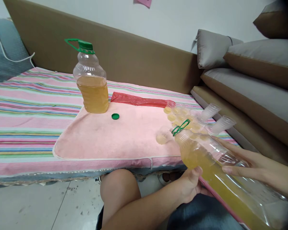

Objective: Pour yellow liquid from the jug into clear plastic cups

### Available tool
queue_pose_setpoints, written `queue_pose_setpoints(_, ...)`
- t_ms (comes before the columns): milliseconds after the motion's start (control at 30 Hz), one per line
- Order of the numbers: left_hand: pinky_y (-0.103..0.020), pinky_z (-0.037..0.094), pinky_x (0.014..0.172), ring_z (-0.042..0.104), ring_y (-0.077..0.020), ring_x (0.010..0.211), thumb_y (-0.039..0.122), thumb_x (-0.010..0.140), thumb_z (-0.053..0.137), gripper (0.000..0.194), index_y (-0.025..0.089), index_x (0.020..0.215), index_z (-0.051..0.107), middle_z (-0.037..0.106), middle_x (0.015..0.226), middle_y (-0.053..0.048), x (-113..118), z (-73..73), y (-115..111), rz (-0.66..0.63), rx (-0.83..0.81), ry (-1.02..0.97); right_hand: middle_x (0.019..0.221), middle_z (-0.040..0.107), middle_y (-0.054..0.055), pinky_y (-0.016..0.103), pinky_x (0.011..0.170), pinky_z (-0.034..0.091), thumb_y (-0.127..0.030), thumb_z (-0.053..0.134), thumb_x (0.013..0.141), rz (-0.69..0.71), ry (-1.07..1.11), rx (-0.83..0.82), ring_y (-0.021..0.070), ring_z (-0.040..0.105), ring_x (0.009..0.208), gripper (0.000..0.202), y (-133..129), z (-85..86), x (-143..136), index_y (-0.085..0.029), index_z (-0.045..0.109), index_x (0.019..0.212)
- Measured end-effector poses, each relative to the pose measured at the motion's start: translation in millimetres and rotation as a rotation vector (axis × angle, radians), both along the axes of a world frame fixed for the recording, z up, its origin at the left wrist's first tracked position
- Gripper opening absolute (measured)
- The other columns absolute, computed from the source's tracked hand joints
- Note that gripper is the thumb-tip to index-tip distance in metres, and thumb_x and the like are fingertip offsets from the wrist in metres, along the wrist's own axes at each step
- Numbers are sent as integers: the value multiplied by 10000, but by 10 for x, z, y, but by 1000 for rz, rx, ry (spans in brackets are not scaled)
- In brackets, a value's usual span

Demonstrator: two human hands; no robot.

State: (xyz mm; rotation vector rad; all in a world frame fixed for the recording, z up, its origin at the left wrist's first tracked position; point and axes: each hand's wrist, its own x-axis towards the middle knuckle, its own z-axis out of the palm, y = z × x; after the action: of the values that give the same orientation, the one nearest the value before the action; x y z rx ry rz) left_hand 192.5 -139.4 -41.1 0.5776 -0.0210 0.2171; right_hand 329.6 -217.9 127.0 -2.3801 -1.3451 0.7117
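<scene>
A large clear plastic bottle (220, 179) of yellow liquid lies tilted across the lower right, its mouth pointing left, a green handle ring (181, 127) round its neck. My left hand (193, 187) supports it from below. Over its upper side my right hand (247, 164) rests with fingers curved around the plastic. The mouth meets the rim of a clear plastic cup (162, 136), which has yellow liquid in it. Behind the neck stand several more cups (172, 117), also with yellow liquid. A green bottle cap (115, 116) lies apart on the pink cloth.
A second bottle (93, 89) with a green cap stands upright on the pink cloth (105, 140). Two stacks of cups (222, 124) lean at the right, beside piled cushions (259, 83). A red plastic bag (139, 99) lies along the cloth's back edge.
</scene>
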Motion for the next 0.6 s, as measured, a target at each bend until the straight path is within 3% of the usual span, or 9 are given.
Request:
queue_pose_setpoints(100,-556,500,873,645,-361,1039,894,470,630,1073,169,1260,595,685,1124,-176,-2,-1,2,1,2,12,1571,299,-114,427,1181,207,-512,650,766,25,44,-38,299,243,1456,836,-5,-2,-1,-430,271,1507)
queue_pose_setpoints(333,-618,465,905,648,-368,1030,884,483,636,1043,175,1246,602,688,1112,-176,-8,3,2,8,-3,-3,1587,236,-129,386,1185,205,-470,642,779,36,78,-79,263,212,1470,843,4,2,16,-431,236,1517)
queue_pose_setpoints(500,-554,501,889,644,-356,1059,875,528,621,1032,176,1286,578,671,1169,-181,-15,2,5,-7,6,-18,1600,213,-102,413,1192,207,-469,632,779,31,38,-52,279,193,1472,862,4,-5,-5,-401,215,1530)
queue_pose_setpoints(600,-521,514,866,631,-363,1085,892,483,625,1079,176,1289,580,668,1178,-183,-16,9,8,-14,10,20,1606,195,-108,404,1199,199,-466,624,781,22,41,-66,269,183,1477,859,4,-5,-17,-408,207,1530)
